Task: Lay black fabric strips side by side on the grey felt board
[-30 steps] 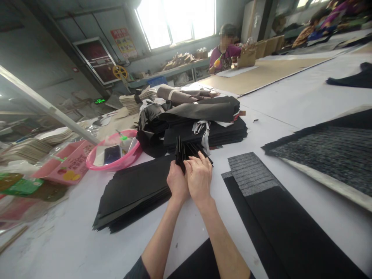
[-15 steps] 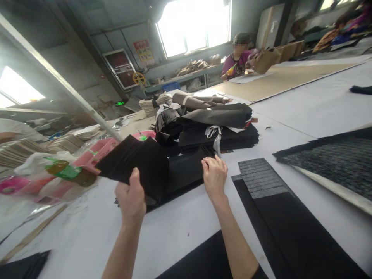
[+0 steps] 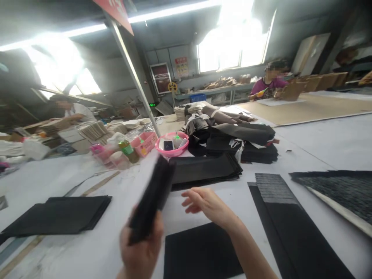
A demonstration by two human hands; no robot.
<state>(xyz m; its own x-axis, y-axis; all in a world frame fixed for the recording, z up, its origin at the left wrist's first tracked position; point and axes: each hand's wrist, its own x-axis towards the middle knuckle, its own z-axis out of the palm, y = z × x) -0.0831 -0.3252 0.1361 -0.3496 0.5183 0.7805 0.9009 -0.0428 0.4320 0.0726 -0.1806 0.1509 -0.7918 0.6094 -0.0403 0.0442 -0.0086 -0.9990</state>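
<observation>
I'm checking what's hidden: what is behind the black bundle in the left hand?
Past the black bundle in the left hand, the white tabletop and part of a flat black stack show. The bundle covers the stack's left end, so where it stops cannot be seen.

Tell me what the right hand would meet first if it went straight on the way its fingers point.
Probably the dark stack in the left hand; depth is unclear, so the right hand might pass beneath it.

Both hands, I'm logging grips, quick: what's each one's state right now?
Left hand: closed, holding a stack of black sheets, blurred.
Right hand: open, fingers loosely bent, holding nothing.
</observation>
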